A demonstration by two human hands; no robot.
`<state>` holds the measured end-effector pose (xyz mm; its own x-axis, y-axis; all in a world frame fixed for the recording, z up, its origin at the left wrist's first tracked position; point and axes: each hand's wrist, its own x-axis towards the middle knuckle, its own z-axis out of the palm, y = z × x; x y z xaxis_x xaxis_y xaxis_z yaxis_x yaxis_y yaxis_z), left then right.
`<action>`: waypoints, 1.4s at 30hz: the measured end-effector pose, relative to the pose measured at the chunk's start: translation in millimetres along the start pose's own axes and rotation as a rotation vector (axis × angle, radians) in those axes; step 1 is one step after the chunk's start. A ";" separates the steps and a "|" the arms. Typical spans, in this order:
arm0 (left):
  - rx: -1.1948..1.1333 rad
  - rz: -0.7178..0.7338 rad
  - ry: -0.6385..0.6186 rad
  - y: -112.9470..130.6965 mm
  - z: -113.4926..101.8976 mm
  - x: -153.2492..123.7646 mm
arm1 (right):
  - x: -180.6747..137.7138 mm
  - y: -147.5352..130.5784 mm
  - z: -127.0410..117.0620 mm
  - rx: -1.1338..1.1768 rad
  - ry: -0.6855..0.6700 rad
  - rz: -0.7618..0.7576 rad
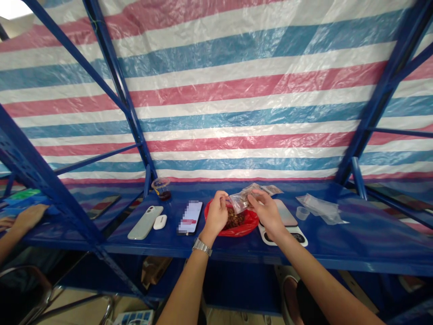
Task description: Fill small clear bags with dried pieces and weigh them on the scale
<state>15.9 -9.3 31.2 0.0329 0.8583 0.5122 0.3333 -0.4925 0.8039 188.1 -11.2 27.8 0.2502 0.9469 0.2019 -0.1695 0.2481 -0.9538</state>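
Between my two hands is a small clear plastic bag, held above a red plastic bag. My left hand pinches the clear bag's left edge. My right hand has its fingers closed on the other side of it. Dark brown, grainy contents show inside the opened red bag. Under my right wrist, a white digital scale is partly covered. Behind my right hand lie more filled clear bags, partly hidden.
On the blue shelf lie a phone with a lit screen, a pale phone, a white earbud case, a cup of dark liquid, a small plastic cup and flat clear bags. Another person's hand is at far left.
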 end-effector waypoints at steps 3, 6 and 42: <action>0.154 0.084 -0.032 0.3 -0.9 -5.3 | 3.8 6.2 5.3 -0.139 0.024 -0.193; 0.312 0.180 -0.172 3.7 4.2 -13.4 | 2.1 8.8 12.2 -0.266 0.008 -0.313; 0.439 0.159 -0.136 0.1 -2.6 -18.5 | -19.8 -26.8 16.8 -0.413 -0.119 -0.491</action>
<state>12.9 -25.6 22.7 0.2288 0.8028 0.5506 0.6789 -0.5369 0.5007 171.7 -33.2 53.1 0.0942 0.7656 0.6364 0.3234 0.5811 -0.7468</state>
